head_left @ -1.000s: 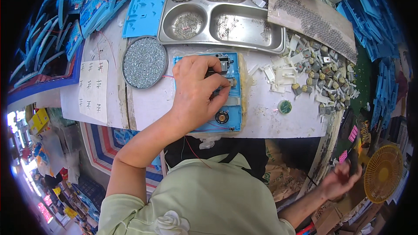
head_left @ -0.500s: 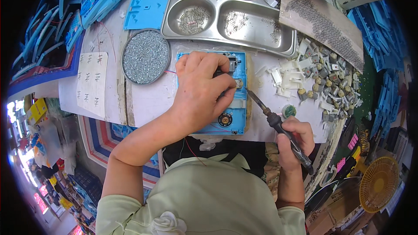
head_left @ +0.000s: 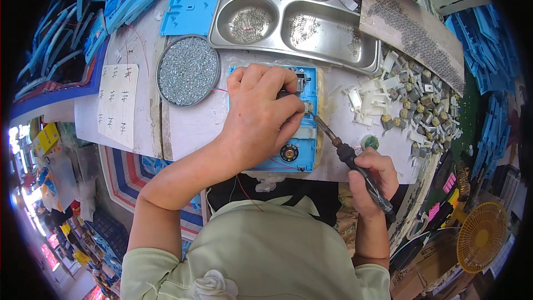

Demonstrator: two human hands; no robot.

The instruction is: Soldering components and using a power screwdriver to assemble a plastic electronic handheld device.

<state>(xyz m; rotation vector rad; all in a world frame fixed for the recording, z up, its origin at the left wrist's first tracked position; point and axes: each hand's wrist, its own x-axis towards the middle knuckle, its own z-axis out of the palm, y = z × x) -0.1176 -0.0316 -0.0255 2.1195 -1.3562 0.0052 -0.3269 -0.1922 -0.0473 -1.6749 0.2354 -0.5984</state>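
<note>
My right hand (head_left: 375,180) grips a soldering iron (head_left: 355,162) by its dark handle, and the metal tip points up and left. That tip is at the right part of a blue plastic housing (head_left: 304,150), close to a small metal piece (head_left: 307,106); whether they touch I cannot tell. Over the housing lies my left hand (head_left: 258,111), thumb and index finger pinched beside the metal piece. What the pinch holds is hidden. A round speaker-like part (head_left: 288,153) sits in the housing's near end. Thin red wires run out from under the left hand.
Beyond the housing stands a steel compartment tray (head_left: 327,61) of springs. A round dish (head_left: 187,71) of small metal pieces is at left. White brackets and small motors (head_left: 416,103) are heaped at right, near a green-topped round item (head_left: 370,142). Blue panels (head_left: 191,3) lie farther back.
The soldering iron's tip has moved slightly left, closer to the small metal piece and my left fingertips. My left hand keeps its pinch over the housing. The whole view has shifted slightly.
</note>
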